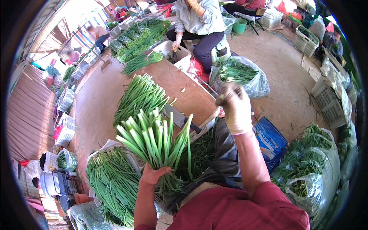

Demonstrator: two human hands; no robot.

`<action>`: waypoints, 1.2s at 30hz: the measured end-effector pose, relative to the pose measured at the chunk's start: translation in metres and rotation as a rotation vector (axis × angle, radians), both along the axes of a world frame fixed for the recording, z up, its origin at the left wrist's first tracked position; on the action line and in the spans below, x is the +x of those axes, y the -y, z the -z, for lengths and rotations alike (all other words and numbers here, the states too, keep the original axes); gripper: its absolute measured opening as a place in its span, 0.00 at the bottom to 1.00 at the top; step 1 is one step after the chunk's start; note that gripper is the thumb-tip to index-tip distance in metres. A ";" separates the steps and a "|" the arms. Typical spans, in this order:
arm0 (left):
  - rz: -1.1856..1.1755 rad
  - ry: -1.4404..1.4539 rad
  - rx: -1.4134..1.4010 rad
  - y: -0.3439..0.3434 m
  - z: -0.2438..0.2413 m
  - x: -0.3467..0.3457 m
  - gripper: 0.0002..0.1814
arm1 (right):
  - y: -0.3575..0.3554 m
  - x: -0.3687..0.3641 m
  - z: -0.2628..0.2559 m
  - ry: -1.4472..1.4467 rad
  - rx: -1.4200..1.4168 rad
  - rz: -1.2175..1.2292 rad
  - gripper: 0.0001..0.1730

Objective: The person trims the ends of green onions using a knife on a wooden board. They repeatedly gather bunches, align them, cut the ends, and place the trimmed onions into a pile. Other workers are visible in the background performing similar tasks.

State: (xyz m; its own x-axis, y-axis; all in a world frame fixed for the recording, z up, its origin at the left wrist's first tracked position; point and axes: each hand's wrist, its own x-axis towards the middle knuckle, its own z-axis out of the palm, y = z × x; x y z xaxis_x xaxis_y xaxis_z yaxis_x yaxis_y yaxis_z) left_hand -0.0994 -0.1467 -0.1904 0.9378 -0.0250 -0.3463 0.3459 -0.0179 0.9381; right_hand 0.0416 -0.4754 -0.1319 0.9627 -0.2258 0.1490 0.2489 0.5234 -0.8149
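Note:
My left hand (155, 174), bare, grips a bunch of thick scallion-like stalks (155, 141) around the lower part, cut pale ends fanned upward. My right hand (235, 109), in a pale soiled glove, is raised to the right of the wooden board (184, 89); its fingers are curled and blurred, and I cannot make out anything in them. A cleaver (174, 115) with a dark handle lies on the board's near edge, just behind the held bunch. Left of it, a pile of cut green stalks (141, 97) rests on the board.
More long greens (112, 178) fill a lined container at my left. Bagged greens (304, 161) and a blue printed bag (270, 143) stand at my right. Across the board sits a gloved co-worker (201, 26), beside a plastic bag of greens (241, 74). White crates (65, 129) line the left side.

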 end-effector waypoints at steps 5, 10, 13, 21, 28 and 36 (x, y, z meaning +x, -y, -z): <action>-0.028 0.139 0.059 -0.009 0.000 0.012 0.26 | -0.011 -0.013 0.057 0.115 -0.673 -0.389 0.23; 0.033 0.488 0.296 -0.012 0.002 0.023 0.34 | -0.047 -0.023 0.031 0.282 -0.277 -0.641 0.55; 0.062 0.424 0.433 -0.021 0.004 0.031 0.35 | -0.062 -0.036 0.015 0.083 0.139 -0.737 0.58; 0.044 0.808 0.914 0.000 -0.026 0.046 0.43 | -0.071 -0.038 0.030 -0.098 0.541 -0.689 0.52; 0.065 0.563 0.528 -0.012 -0.007 0.038 0.40 | -0.054 -0.032 0.027 0.151 0.186 -0.469 0.27; 0.086 0.684 0.799 -0.018 0.000 0.041 0.34 | -0.043 -0.037 0.002 0.407 -0.529 -0.339 0.17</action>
State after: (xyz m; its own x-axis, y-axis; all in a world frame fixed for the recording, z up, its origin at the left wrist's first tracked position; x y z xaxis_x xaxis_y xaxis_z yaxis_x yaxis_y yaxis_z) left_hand -0.0579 -0.1289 -0.1904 0.9456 -0.0983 0.3103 -0.2837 -0.7160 0.6379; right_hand 0.0048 -0.4320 -0.1335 0.8122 0.2739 0.5150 0.4797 0.1886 -0.8569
